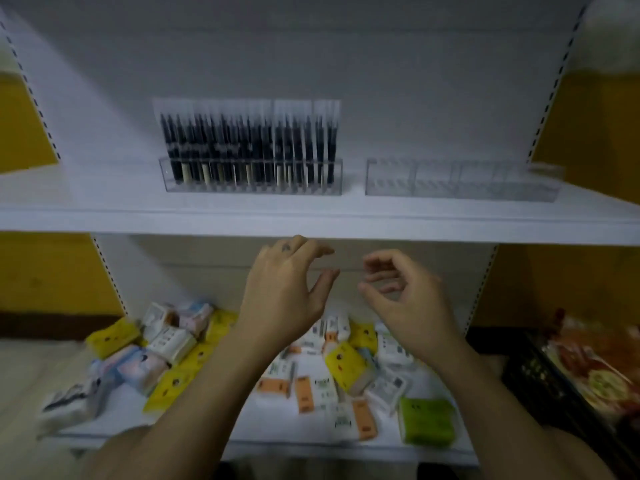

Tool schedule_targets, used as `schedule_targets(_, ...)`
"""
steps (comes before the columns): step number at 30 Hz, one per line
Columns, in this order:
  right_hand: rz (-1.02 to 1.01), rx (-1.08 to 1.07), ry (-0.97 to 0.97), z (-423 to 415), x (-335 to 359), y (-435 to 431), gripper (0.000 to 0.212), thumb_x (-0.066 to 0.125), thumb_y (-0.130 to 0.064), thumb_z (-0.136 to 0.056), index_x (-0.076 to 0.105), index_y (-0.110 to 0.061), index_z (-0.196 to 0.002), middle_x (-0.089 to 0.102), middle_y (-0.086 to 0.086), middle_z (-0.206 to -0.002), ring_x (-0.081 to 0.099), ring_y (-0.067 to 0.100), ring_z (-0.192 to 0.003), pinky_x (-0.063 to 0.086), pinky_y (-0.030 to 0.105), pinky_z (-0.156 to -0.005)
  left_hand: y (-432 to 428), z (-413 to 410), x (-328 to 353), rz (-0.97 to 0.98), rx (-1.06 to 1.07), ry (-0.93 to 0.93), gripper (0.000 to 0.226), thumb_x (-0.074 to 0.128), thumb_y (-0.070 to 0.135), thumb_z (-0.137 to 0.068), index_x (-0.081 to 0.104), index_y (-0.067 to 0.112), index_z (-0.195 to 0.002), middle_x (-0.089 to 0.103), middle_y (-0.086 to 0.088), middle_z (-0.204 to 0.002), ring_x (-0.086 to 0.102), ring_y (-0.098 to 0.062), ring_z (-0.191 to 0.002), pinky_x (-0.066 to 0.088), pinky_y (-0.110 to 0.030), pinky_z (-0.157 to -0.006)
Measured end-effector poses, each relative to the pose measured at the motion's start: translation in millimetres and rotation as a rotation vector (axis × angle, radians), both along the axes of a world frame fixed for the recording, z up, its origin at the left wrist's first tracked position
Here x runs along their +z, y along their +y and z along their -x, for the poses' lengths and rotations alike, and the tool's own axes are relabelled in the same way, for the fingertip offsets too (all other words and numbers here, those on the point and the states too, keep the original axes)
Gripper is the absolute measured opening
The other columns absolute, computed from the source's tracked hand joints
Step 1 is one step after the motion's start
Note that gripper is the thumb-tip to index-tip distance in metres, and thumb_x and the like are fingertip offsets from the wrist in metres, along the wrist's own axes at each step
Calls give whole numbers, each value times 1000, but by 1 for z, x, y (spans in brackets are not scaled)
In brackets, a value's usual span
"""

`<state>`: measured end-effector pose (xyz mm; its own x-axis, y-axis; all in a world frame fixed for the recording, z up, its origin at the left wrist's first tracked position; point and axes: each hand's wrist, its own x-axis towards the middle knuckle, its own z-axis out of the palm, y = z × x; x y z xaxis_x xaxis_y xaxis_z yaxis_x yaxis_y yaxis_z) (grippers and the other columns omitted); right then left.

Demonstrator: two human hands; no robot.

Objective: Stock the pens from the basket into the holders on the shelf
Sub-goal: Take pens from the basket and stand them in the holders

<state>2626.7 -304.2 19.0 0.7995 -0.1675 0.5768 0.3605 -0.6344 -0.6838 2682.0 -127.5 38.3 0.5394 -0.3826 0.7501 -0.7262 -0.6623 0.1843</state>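
Note:
A clear holder [251, 176] on the upper white shelf [311, 221] is packed with several dark pens in clear sleeves [247, 147]. To its right stands a second clear holder [460, 181] with nothing in it. My left hand [282, 292] and my right hand [408, 299] hover side by side just below the shelf's front edge, fingers spread and curled, holding nothing. A dark basket [540, 372] sits low at the right; I cannot tell whether it holds pens.
The lower shelf [114, 410] carries several small tissue packs [349, 365] in yellow, white, orange and green. Colourful packets [595, 362] lie in the dark basket at the right. Yellow wall shows on both sides of the shelving.

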Motion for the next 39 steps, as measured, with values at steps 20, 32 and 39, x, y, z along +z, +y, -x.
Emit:
schedule_targets(20, 187, 34, 908, 32, -286, 3, 45, 69, -23, -85, 57, -14, -128, 59, 7, -127, 57, 23, -114, 42, 22, -87, -6, 32, -290, -471, 98, 968, 44, 57, 45, -90, 55, 23, -128, 59, -1, -129, 53, -22, -119, 42, -34, -98)
schedule_targets(32, 150, 199, 1315, 52, -387, 5, 9, 64, -17, -87, 59, -23, -90, 58, 2, -96, 58, 23, -92, 49, 38, -80, -1, 54, -418, -558, 73, 1536, 23, 52, 23, -95, 63, 13, -112, 66, -7, -102, 60, -20, -87, 51, -30, -76)
schedule_targets(39, 177, 172, 1464, 58, -414, -2, 36, 56, -23, -94, 56, -12, -128, 59, 8, -119, 57, 23, -102, 47, 31, -84, -23, 69, -474, -625, 164, 1821, 35, 52, 21, -95, 60, 4, -124, 60, -14, -128, 56, -30, -118, 45, -35, -97)
